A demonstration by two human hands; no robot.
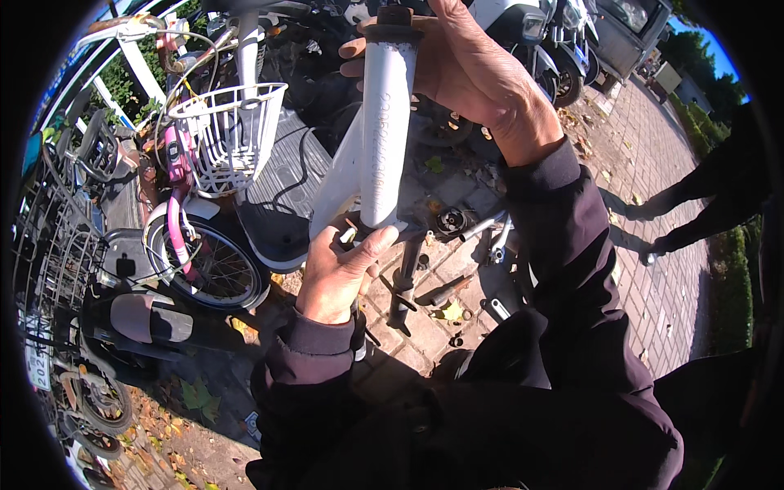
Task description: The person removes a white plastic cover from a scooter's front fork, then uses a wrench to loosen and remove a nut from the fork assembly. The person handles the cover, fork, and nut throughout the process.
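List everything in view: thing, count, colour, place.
white frame tube: 1, white, centre, held upright at both ends
pink bicycle: 1, pink, left, white wire basket on front
bicycle wheel: 1, black tyre, left of lower hand
metal tools: several, silver and dark, on the brick paving centre-right
parked scooters: count unclear, top
bystander's legs: 1 pair, dark, right edge
fallen leaves: many, yellow-green, lower left
left hand: grips tube's lower end
right hand: grips tube's top end
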